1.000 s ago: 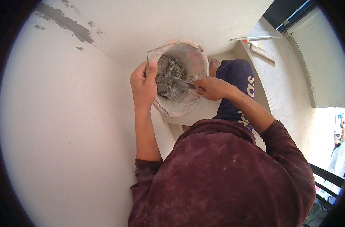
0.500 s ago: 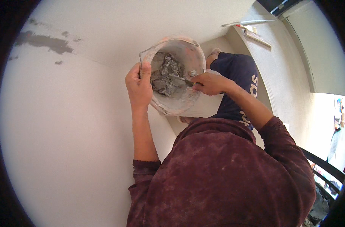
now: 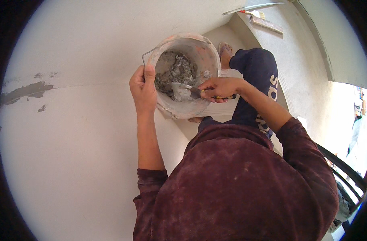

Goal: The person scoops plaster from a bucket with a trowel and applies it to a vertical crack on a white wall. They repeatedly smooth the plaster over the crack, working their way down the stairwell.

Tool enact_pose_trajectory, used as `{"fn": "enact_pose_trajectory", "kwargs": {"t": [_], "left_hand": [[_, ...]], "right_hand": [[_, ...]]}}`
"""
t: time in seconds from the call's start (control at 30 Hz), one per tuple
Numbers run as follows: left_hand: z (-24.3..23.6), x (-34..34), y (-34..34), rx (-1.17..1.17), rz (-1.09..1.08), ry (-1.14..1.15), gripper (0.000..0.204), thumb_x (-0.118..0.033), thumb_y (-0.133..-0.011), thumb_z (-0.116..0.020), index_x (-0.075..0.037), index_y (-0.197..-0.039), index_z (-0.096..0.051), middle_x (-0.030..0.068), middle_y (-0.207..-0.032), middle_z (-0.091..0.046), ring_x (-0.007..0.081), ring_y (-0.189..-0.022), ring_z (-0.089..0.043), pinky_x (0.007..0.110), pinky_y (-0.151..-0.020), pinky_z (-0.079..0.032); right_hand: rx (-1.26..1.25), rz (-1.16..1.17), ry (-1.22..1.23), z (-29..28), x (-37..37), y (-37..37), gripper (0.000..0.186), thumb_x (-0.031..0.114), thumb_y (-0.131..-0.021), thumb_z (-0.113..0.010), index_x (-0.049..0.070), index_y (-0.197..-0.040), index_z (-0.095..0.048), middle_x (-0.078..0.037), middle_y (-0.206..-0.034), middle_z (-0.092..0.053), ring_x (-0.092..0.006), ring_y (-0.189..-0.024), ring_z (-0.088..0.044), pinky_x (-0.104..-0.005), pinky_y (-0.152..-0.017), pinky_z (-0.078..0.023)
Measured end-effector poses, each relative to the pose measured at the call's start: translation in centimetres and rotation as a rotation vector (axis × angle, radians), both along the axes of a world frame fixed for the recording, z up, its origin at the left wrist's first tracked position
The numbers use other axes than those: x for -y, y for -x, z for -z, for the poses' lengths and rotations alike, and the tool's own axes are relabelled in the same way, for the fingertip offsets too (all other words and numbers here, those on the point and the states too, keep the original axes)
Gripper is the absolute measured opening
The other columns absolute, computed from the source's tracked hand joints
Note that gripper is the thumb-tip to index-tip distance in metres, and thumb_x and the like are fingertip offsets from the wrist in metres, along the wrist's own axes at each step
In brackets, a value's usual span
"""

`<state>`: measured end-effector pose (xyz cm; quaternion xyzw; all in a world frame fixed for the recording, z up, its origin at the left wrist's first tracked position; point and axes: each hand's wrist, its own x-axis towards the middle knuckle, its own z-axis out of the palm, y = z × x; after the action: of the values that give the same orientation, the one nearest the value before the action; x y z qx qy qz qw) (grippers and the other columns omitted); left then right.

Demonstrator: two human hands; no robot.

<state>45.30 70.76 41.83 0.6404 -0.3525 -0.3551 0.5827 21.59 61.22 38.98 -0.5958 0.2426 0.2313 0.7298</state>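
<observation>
My left hand (image 3: 144,89) grips the left rim of a whitish bucket (image 3: 214,56), its thumb over the edge beside the wire handle (image 3: 145,56). Inside lies wet grey mortar (image 3: 182,69), lumpy and spread over the bottom and lower wall. From the right, my right hand (image 3: 219,89) is closed around the dark handle of a putty knife (image 3: 194,90). Its blade is down in the bucket, with pale grey paste at its end. The bucket is tilted, its mouth turned up toward me.
A white wall on the left carries a grey mortar patch (image 3: 30,93). Beyond my legs are steps, with a long float-like tool (image 3: 266,25) and a thin metal strip (image 3: 252,8) on the ledge. A black railing (image 3: 344,168) stands at the right.
The putty knife's blade has turned and shifted, now showing pale paste at its tip. My view has moved slightly, so the wall patch sits lower and further left. Both grips stay.
</observation>
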Motion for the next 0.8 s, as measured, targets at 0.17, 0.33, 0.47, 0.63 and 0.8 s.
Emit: {"fn": "enact_pose_trajectory", "kwargs": {"t": [0.17,0.33,0.47,0.63,0.8], "left_hand": [[2.0,-0.3,-0.3,-0.010,-0.074,-0.144,0.040,-0.033,-0.099,-0.052,-0.006,-0.072,-0.044,-0.0056,-0.069,-0.036,0.0071,-0.067,-0.031,0.025,-0.057,-0.028],[8.0,5.3,-2.8,-0.264,-0.220,-0.296,0.037,-0.035,-0.099,-0.052,0.000,-0.089,-0.056,-0.0023,-0.077,-0.048,0.0097,-0.071,-0.041,0.027,-0.063,-0.036],[16.2,12.2,-5.0,0.014,-0.106,-0.533,0.039,-0.037,-0.099,-0.052,0.001,-0.099,-0.058,-0.0002,-0.088,-0.053,0.0113,-0.080,-0.046,0.027,-0.073,-0.041],[25.3,15.3,-4.2,-0.402,-0.042,-0.422,0.048,-0.041,-0.098,-0.052,0.002,-0.118,-0.050,0.0085,-0.116,-0.053,0.0187,-0.104,-0.050,0.034,-0.092,-0.040],[30.6,19.0,-1.1,-0.815,-0.012,-0.324,0.053,-0.042,-0.097,-0.053,0.002,-0.126,-0.046,0.0114,-0.122,-0.053,0.0220,-0.109,-0.052,0.037,-0.095,-0.040]], "right_hand": [[0.069,0.288,-0.446,0.0,-0.7,1.5,0.026,0.031,-0.098,-0.052,0.009,-0.083,-0.051,-0.001,-0.070,-0.055,-0.0078,-0.050,-0.051,-0.0244,-0.043,-0.042],[0.171,0.637,-0.549,-0.4,3.2,1.7,0.029,0.036,-0.098,-0.052,0.008,-0.089,-0.052,-0.003,-0.072,-0.053,-0.0091,-0.049,-0.050,-0.0234,-0.042,-0.041],[0.209,0.900,-0.591,-0.1,7.5,-0.1,0.030,0.035,-0.098,-0.053,0.005,-0.095,-0.050,-0.005,-0.072,-0.053,-0.0108,-0.049,-0.051,-0.0240,-0.042,-0.042],[0.333,1.281,-0.666,1.0,6.7,0.3,0.027,0.032,-0.099,-0.051,0.006,-0.105,-0.046,-0.005,-0.076,-0.054,-0.0118,-0.052,-0.053,-0.0255,-0.045,-0.045],[0.278,1.278,-0.617,1.9,5.1,1.5,0.038,0.037,-0.096,-0.053,0.005,-0.113,-0.044,-0.006,-0.078,-0.055,-0.0131,-0.053,-0.054,-0.0263,-0.046,-0.045]]}}
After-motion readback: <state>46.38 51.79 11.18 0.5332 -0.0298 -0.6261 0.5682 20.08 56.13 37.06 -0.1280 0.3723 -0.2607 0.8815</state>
